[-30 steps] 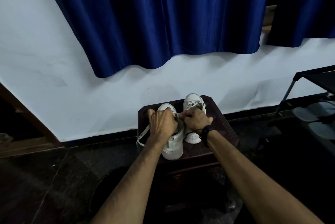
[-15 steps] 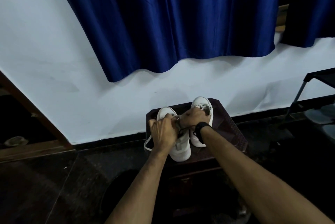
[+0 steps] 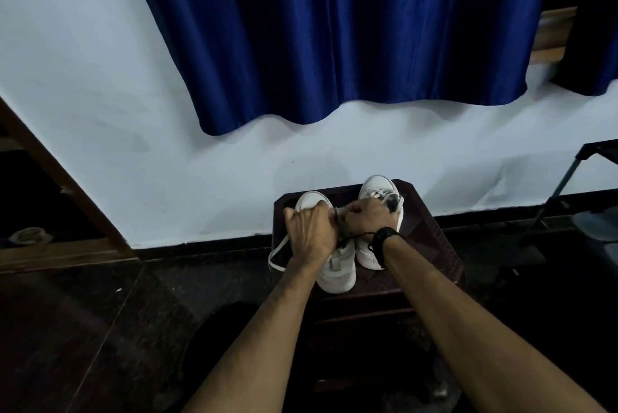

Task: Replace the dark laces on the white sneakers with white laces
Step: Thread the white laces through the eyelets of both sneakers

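Observation:
Two white sneakers stand side by side on a dark stool, toes toward the wall. My left hand covers the lacing of the left sneaker, fingers closed on a lace there. A white lace loops off the stool's left edge below that hand. My right hand is closed at the gap between the shoes, over the left side of the right sneaker. A thin dark lace runs between the two hands near my black wristband. The eyelets are hidden by my fingers.
The stool stands against a pale wall with a dark skirting. A blue curtain hangs above. A metal shoe rack stands at the right. A dark round shape lies on the dark floor before the stool, and a wooden door frame slants at the left.
The head camera has tilted, so the shoes sit lower and further right. My hands stay closed over the left sneaker's lacing, drawn a little closer together; a dark lace now shows between them.

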Demonstrator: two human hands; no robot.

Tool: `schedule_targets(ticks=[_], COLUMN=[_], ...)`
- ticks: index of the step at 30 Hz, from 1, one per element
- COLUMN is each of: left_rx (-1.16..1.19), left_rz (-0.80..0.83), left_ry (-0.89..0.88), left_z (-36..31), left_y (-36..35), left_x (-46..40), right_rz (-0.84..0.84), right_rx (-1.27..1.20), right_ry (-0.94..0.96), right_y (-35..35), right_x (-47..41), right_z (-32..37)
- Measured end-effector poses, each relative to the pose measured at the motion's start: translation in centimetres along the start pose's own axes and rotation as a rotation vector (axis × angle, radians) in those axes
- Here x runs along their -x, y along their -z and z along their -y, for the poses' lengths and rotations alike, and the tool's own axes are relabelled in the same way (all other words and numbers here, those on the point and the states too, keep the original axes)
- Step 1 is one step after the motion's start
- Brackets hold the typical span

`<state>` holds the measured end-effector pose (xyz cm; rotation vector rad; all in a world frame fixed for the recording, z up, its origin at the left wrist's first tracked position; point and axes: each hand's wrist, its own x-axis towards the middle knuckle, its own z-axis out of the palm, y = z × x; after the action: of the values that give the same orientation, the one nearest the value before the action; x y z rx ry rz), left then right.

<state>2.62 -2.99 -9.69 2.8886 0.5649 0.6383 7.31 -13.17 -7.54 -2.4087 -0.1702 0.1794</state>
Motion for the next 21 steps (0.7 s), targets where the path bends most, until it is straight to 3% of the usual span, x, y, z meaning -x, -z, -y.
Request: schedule_targets(ticks=[4,8,11,15,19,21], left_rx=[-0.004,0.006,0.006,0.014,0.055,0.067], left_rz=[0.001,-0.058,-0.080,-0.077,-0.078,-0.141], left_ry=[-0.036,-0.076,-0.093,-0.135,-0.154,-0.169], left_z=[0.3,0.5,0.6,0.8,0.5,0.6], left_y=[0.0,0.1,-0.1,0.0,0.0,-0.1], left_x=[0.1,0.5,0.5,0.7,0.7,0.9], right_rz=[0.088,0.301,0.318,0.158,-0.233,-0.423], right_rx=[-0.121,-0.159,-0.095,0.069,0.259,0.163], right_ry=[-0.065,-0.044,0.003,0.064,0.203,0.221], right_y=[0.9,1.8,1.9,1.3,0.3,1.3], right_x=[-0.3,-2.5,-2.9,-1.2,1.0,0.5], right_z=[0.0,-0.1,-0.5,-0.2,-0.9,-1.9])
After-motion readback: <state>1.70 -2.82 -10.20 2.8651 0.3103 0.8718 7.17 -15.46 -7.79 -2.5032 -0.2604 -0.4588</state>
